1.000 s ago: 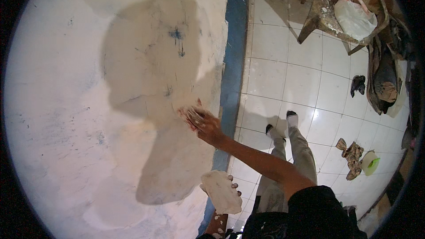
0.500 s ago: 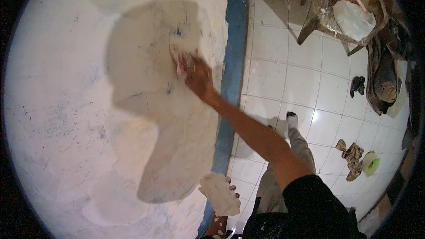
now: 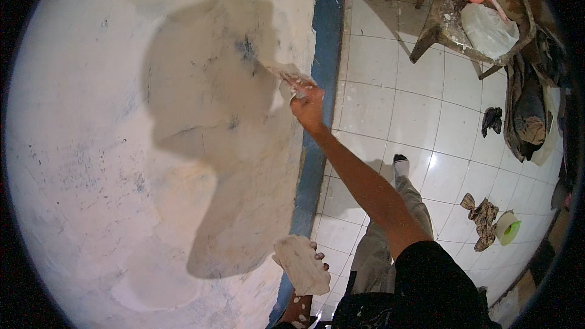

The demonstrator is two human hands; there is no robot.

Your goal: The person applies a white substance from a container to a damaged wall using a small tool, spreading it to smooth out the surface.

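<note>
Up high, right hand [image 3: 308, 108], grip closed on putty knife [image 3: 285, 74] against wall [image 3: 91, 164] near blue edge [image 3: 322, 85]; left hand [image 3: 314, 256] under plaster board [image 3: 300, 265]

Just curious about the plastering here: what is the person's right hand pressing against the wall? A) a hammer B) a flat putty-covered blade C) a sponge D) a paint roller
B: the right hand holds a flat putty-smeared blade against the wall.
</note>
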